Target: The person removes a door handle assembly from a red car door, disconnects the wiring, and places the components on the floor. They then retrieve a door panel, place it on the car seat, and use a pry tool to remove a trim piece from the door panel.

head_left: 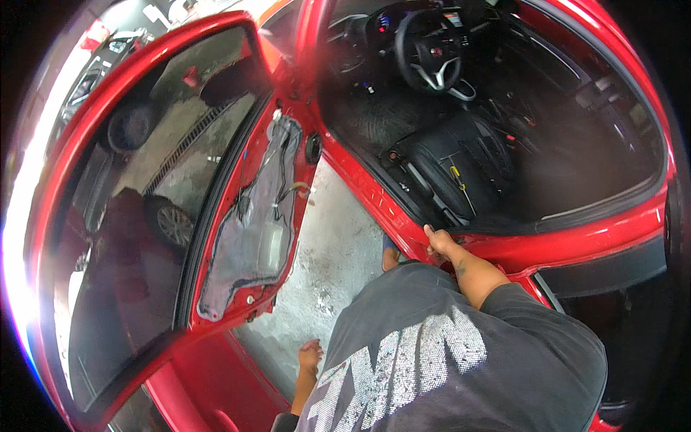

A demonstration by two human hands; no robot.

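Observation:
My right hand (439, 243) is at the red door frame (407, 229) of a car, beside the driver's seat. Its fingers are curled at the frame's edge, with the thumb pointing up. Low in the view, my left hand (310, 355) hangs over the floor, its fingers loosely bent and apart with nothing in them. On the black driver's seat (475, 155) lies a screwdriver (455, 175) with a yellow handle. To the left stands the opened red door (306, 263); its inner panel is off, and grey sheeting (248, 237) and wiring show.
The steering wheel (434, 75) and lit dashboard are beyond the seat. A wire connector (301, 189) sticks out from the door's edge. Grey concrete floor (335, 237) lies between door and sill. The door's window glass (144, 194) reflects a car wheel. Another red panel (216, 381) is at the lower left.

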